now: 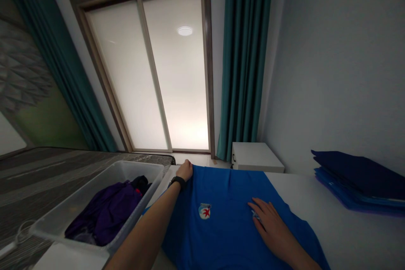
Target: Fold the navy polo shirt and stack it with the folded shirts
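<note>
A blue T-shirt (228, 219) lies spread on a white table, with a small red and white print on its chest. At the far left corner of its hem, my left hand (185, 170) is closed on the cloth, and a dark band circles that wrist. My right hand (270, 224) rests on the shirt's right half with its fingers spread, a small whitish printed patch showing beside them. The near end of the shirt runs out of the frame.
To the left stands a clear plastic bin (57, 215) with purple and dark clothes (109, 211) inside. Folded blue and navy garments (357, 181) are stacked at the right by the wall. Beyond the table are a white cabinet (256, 156), teal curtains (245, 63) and sliding frosted doors (177, 71).
</note>
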The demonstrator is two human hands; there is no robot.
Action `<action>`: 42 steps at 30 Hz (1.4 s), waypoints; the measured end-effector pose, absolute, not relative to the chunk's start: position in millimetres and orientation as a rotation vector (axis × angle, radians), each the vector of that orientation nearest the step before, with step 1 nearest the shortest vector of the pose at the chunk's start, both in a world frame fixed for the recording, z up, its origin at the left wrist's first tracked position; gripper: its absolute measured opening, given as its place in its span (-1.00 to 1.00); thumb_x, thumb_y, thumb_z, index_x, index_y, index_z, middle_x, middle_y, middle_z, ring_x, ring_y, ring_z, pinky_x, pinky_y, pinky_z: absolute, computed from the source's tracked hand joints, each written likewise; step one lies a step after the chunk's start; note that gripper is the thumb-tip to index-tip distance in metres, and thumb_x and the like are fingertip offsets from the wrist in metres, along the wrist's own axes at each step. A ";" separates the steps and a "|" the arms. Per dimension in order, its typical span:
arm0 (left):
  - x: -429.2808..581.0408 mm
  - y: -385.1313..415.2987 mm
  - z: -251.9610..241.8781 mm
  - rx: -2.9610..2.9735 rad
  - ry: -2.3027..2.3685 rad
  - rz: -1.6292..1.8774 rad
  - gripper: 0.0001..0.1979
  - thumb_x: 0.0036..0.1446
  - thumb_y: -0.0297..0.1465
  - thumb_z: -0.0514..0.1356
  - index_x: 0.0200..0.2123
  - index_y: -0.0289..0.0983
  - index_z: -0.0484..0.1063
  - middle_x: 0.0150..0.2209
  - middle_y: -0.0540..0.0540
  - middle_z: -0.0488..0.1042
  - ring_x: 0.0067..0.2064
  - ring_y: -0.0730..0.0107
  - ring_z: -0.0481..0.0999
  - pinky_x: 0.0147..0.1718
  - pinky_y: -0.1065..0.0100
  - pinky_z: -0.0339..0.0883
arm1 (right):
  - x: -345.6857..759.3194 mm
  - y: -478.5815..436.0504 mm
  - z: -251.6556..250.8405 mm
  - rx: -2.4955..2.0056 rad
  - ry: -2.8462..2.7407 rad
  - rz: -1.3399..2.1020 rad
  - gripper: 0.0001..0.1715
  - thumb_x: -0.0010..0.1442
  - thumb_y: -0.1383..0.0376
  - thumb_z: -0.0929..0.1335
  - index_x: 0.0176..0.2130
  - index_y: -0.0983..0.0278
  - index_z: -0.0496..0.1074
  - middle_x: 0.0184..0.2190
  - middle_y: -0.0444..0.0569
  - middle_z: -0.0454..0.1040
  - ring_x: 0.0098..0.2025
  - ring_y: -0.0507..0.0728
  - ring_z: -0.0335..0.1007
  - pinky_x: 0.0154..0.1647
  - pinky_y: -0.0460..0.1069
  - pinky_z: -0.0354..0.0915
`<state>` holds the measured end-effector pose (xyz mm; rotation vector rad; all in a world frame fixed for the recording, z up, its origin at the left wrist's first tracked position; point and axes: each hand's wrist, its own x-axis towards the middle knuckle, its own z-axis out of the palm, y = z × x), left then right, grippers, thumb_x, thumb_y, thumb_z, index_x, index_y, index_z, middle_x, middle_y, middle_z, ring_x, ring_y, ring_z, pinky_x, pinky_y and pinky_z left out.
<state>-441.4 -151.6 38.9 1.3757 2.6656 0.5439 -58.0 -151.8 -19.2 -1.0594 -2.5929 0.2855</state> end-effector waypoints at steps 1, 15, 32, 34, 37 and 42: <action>-447.6 -151.2 40.2 1.320 2.681 0.571 -0.72 0.31 -0.29 0.10 0.00 -0.30 0.37 -0.04 -0.20 0.45 -0.06 0.21 0.49 -0.10 0.15 0.40 | -58.5 -151.6 -19.2 -1.068 -2.590 0.296 -0.47 0.32 0.15 0.14 0.19 0.19 0.34 0.23 0.07 0.28 0.29 0.27 0.12 0.32 0.34 -0.06; -450.1 -184.7 25.7 1.212 2.669 0.785 -0.72 0.23 -0.35 0.10 0.00 -0.26 0.32 -0.23 -0.17 0.57 -0.11 0.14 0.54 -0.15 0.27 0.28 | -56.8 -154.6 -11.7 -1.034 -2.584 0.372 -0.48 0.34 0.16 0.11 0.14 0.21 0.39 0.17 0.06 0.35 0.24 0.24 0.20 0.34 0.33 -0.10; -429.2 -237.5 46.2 1.365 2.616 0.724 -0.67 0.21 -0.34 0.10 0.04 -0.24 0.35 -0.31 -0.11 0.58 -0.23 0.18 0.57 -0.29 0.33 0.30 | -18.3 -117.2 -17.0 -1.497 -2.366 -0.193 -0.43 0.23 0.35 0.10 0.17 0.34 0.29 -0.14 0.18 0.44 -0.09 0.31 0.34 -0.11 0.19 0.27; -427.7 -242.9 39.2 1.332 2.668 0.633 -0.67 0.22 -0.33 0.07 0.03 -0.25 0.37 -0.26 -0.17 0.59 -0.18 0.09 0.57 -0.27 0.28 0.30 | -31.1 -129.9 -8.4 -1.382 -2.407 -0.239 -0.43 0.20 0.45 0.12 0.16 0.33 0.31 -0.19 0.15 0.43 -0.15 0.26 0.34 -0.13 0.13 0.26; -423.0 -245.5 31.2 1.334 2.715 0.540 -0.68 0.25 -0.30 0.01 0.01 -0.21 0.39 -0.19 -0.20 0.59 -0.13 0.04 0.56 -0.22 0.23 0.30 | -56.3 -154.0 4.1 -1.169 -2.511 -0.304 -0.47 0.18 0.55 0.14 0.05 0.31 0.40 -0.15 0.13 0.42 -0.12 0.25 0.33 -0.11 0.11 0.25; -419.0 -246.1 30.0 1.418 2.709 0.472 -0.67 0.25 -0.28 -0.01 0.01 -0.19 0.39 -0.13 -0.20 0.59 -0.10 -0.01 0.55 -0.18 0.20 0.29 | -89.9 -187.3 17.5 -0.829 -2.710 -0.127 -0.59 0.19 0.58 0.21 -0.15 0.22 0.47 -0.18 -0.01 0.46 -0.12 0.17 0.38 -0.04 0.05 0.24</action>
